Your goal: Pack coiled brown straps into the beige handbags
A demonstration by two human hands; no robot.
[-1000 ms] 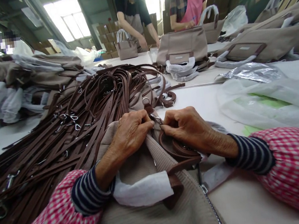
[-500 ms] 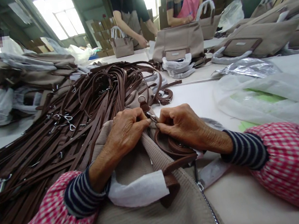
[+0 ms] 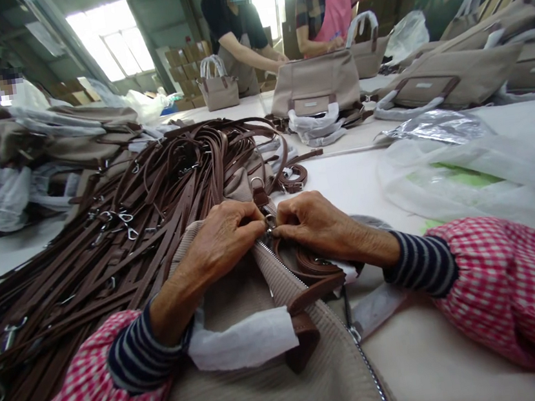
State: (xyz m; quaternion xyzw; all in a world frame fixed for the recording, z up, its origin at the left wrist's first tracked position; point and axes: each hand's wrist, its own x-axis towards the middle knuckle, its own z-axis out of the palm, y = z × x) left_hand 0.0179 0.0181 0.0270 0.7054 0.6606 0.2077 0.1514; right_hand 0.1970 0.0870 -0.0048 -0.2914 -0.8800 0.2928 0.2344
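A taupe ribbed handbag point(image 3: 253, 397) lies before me with its metal-toothed zip point(image 3: 282, 264) open. At the zip's far end, my left hand point(image 3: 223, 238) and my right hand point(image 3: 317, 227) meet, thumbs and forefingers pinched on a small metal fitting point(image 3: 269, 222). My fingers partly cover it, so I cannot tell whether it is a zip pull or a hook. Just beyond sits a brown leather tab point(image 3: 260, 195) with a metal ring. A coiled brown strap point(image 3: 311, 263) rests under my right hand. White wrapping covers the bag's handle point(image 3: 246, 341).
Many brown leather straps point(image 3: 151, 208) with metal hooks are heaped on the left. Taupe bags point(image 3: 314, 81) with wrapped handles stand across the table point(image 3: 342, 175). Clear plastic film point(image 3: 499, 146) lies at right. Co-workers point(image 3: 240, 35) stand at the far side.
Both hands remain together at the zip's end, the right shifted slightly left. The metal fitting has turned between my fingertips. The whole view has shifted a little.
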